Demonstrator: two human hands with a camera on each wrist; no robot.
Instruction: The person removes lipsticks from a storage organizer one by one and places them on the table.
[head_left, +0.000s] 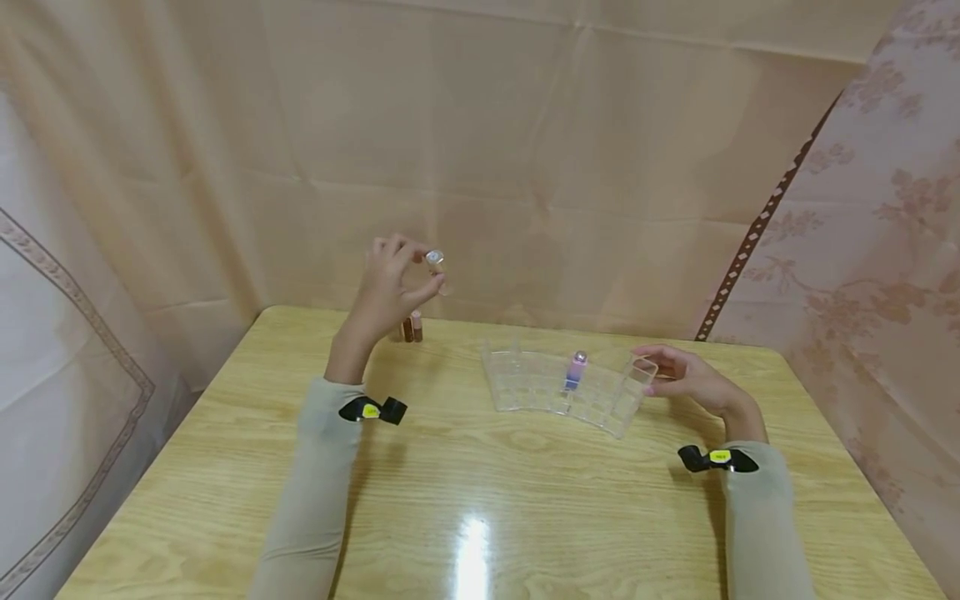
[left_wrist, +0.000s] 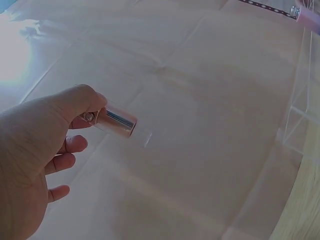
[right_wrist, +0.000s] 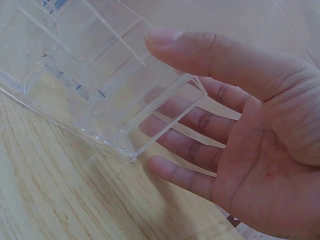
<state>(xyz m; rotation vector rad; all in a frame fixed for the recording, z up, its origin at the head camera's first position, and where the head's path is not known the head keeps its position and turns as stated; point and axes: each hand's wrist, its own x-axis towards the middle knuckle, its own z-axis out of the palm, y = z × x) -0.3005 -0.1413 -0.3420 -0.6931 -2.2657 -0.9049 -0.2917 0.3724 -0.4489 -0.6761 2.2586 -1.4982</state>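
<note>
Raised above the back of the table, my left hand (head_left: 384, 283) pinches a lipstick tube (left_wrist: 119, 121) between thumb and fingertips. The tube is clear on the outside with a shiny pinkish metallic core, and its silvery end (head_left: 434, 257) faces up in the head view. A clear plastic organizer (head_left: 525, 397) with rows of compartments stands on the table. My right hand (head_left: 693, 383) holds its right end, thumb on the near side and fingers round behind the end wall. One pink-to-purple tube (head_left: 576, 370) stands upright in a middle compartment.
Several small brown and pink tubes (head_left: 413, 327) stand at the back of the table, partly hidden behind my left wrist. The wooden table (head_left: 585, 508) ends at beige curtains (head_left: 510, 167). A patterned cloth (head_left: 862, 275) hangs on the right.
</note>
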